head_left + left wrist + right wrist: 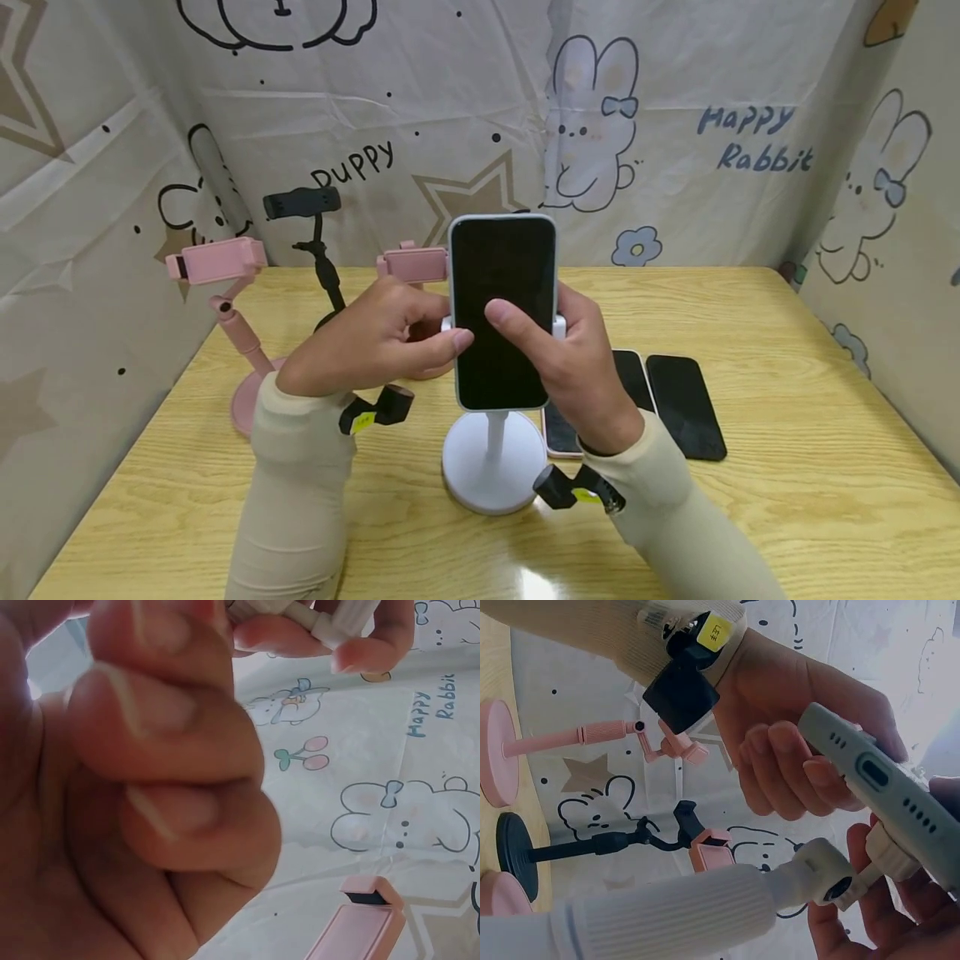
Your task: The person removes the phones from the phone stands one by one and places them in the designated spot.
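Note:
A smartphone (pixel 498 267) with a dark screen and pale case stands upright in the clamp of a white phone stand (pixel 491 475). My left hand (pixel 375 337) pinches the phone's left edge beside the clamp, thumb in front; its other fingers (pixel 172 757) are curled in the left wrist view. With its thumb across the screen, my right hand (pixel 581 367) grips the phone's right side. The right wrist view shows the phone's lower end (pixel 874 772) and the right fingers (pixel 889 915) behind it, around the white clamp (pixel 891 851). The stand's ribbed pole (pixel 667 911) runs below.
Pink phone stands (pixel 225 262) (pixel 412 265) and a black phone stand (pixel 322 267) stand at the back left. Two phones lie behind and beside the right hand, one pink-edged (pixel 562 432), one black (pixel 686 408). A printed cloth (pixel 450 92) hangs behind the wooden table (pixel 787 500).

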A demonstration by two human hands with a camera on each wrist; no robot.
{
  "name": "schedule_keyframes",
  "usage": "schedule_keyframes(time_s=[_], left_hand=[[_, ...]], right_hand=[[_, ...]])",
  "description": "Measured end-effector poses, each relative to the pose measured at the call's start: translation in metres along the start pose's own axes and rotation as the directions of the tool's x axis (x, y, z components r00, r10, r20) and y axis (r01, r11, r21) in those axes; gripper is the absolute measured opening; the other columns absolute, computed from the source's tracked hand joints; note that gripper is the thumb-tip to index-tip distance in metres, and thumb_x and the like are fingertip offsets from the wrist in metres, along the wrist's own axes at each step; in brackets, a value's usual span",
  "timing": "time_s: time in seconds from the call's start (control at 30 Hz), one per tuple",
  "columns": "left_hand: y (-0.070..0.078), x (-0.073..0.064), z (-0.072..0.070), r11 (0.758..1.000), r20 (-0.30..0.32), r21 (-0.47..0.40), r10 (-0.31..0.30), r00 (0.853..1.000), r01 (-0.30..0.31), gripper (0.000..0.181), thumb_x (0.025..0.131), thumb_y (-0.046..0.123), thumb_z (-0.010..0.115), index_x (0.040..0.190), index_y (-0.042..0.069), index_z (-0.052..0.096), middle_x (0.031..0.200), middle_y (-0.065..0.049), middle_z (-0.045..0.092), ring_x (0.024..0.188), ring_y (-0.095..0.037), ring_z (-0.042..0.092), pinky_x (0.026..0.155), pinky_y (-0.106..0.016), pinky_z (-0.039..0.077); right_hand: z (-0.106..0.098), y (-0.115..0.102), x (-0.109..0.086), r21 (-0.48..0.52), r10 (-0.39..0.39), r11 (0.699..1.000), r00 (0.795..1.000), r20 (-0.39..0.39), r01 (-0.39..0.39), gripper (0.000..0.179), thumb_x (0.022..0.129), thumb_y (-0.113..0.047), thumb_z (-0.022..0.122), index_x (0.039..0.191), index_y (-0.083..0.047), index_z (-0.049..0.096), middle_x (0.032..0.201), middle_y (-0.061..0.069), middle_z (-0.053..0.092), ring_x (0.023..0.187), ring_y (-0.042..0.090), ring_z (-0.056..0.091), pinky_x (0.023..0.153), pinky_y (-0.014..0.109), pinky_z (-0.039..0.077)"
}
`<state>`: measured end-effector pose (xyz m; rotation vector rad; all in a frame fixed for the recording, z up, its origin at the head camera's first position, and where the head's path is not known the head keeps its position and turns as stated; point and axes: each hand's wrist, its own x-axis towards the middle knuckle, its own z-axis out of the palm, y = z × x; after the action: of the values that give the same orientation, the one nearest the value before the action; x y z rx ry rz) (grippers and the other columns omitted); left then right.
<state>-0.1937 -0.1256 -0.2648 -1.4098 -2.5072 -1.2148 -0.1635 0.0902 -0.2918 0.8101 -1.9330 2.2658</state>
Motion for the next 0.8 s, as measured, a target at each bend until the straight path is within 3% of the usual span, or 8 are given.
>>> schedule_keyframes(time_s=[0.17, 0.33, 0.47, 0.57, 0.8], left_hand=[[-0.003, 0.001, -0.001, 0.998, 0.013, -0.016, 0.061, 0.998, -0.061, 0.022, 0.094, 0.015, 0.06, 0.071, 0.017, 0.058, 0.056, 0.012, 0.043, 0.046, -0.008, 0.041, 0.042, -0.026, 0.032], [-0.011, 0.002, -0.002, 0.986, 0.022, -0.098, 0.135, 0.991, -0.132, 0.018, 0.093, 0.013, 0.061, 0.076, 0.016, 0.062, 0.057, 0.013, 0.042, 0.046, -0.008, 0.04, 0.042, -0.026, 0.031], [-0.015, 0.001, -0.003, 0.977, 0.026, -0.162, 0.149, 0.989, -0.143, 0.023, 0.093, 0.011, 0.062, 0.071, 0.019, 0.057, 0.056, 0.012, 0.042, 0.045, -0.009, 0.04, 0.042, -0.026, 0.031], [-0.016, -0.001, -0.005, 0.976, 0.016, -0.161, 0.152, 0.988, -0.148, 0.028, 0.091, 0.011, 0.063, 0.067, 0.02, 0.053, 0.056, 0.01, 0.041, 0.046, -0.009, 0.039, 0.043, -0.027, 0.031], [-0.016, -0.001, -0.005, 0.973, 0.023, -0.173, 0.161, 0.987, -0.154, 0.022, 0.091, 0.01, 0.063, 0.072, 0.021, 0.06, 0.056, 0.01, 0.042, 0.047, -0.008, 0.042, 0.043, -0.027, 0.032]], right_hand=[[-0.002, 0.002, 0.001, -0.021, -0.025, 0.999, 1.0, 0.007, 0.025, 0.03, 0.096, -0.019, 0.061, 0.123, -0.006, 0.057, 0.112, 0.015, 0.063, 0.091, 0.034, 0.069, 0.073, 0.05, 0.056], [-0.003, 0.005, 0.002, -0.034, -0.064, 0.997, 0.998, 0.023, 0.065, 0.032, 0.095, -0.019, 0.062, 0.122, -0.004, 0.058, 0.113, 0.015, 0.064, 0.09, 0.033, 0.069, 0.072, 0.049, 0.056], [-0.005, 0.006, 0.003, -0.046, -0.101, 0.994, 0.994, 0.036, 0.102, 0.036, 0.094, -0.023, 0.063, 0.122, -0.001, 0.057, 0.112, 0.014, 0.065, 0.09, 0.033, 0.069, 0.072, 0.048, 0.056], [-0.006, 0.007, 0.004, -0.057, -0.124, 0.99, 0.991, 0.049, 0.127, 0.039, 0.094, -0.026, 0.064, 0.122, 0.0, 0.057, 0.111, 0.014, 0.065, 0.089, 0.032, 0.069, 0.071, 0.048, 0.056], [-0.01, 0.01, 0.006, -0.038, -0.142, 0.989, 0.987, 0.081, 0.145, 0.042, 0.093, -0.03, 0.065, 0.121, 0.001, 0.057, 0.111, 0.013, 0.066, 0.089, 0.032, 0.07, 0.071, 0.048, 0.056]])
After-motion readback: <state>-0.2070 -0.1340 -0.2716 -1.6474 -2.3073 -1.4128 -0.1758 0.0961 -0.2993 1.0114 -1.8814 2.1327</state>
